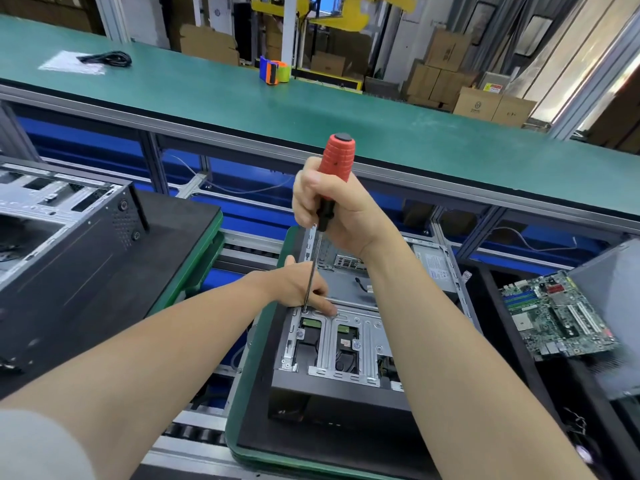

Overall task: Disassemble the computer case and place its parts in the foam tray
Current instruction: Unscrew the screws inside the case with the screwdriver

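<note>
- Watching the head feed, I am seeing the computer case (329, 393) lying open side up on a green-edged pallet (249, 403) on the conveyor, toward the pallet's right edge, with bare black pad showing along the near edge.
- The right hand (341, 216) is wrapping fully round the screwdriver (337, 157), fingers curled tight on the lower part of its red and black handle, holding it nearly upright above the case.
- The shaft is running down to the far left corner of the drive cage (346, 341); the tip is sitting on the metal there, though I cannot tell whether it is seated in a screw head.
- The left hand (298, 282) is resting on the cage's far edge just beside the tip, fingers fairly straight and gripping nothing, seemingly steadying the shaft.
- I am judging the step in hand to be unscrewing the drive cage. A motherboard (557, 317) is already lying in the dark foam tray (502, 344) past the pallet's right edge.
- The next move is calling for firm downward pressure while turning, keeping the shaft square so the tip is not slipping out, and the left fingers staying ready to catch the loosened screw.
</note>
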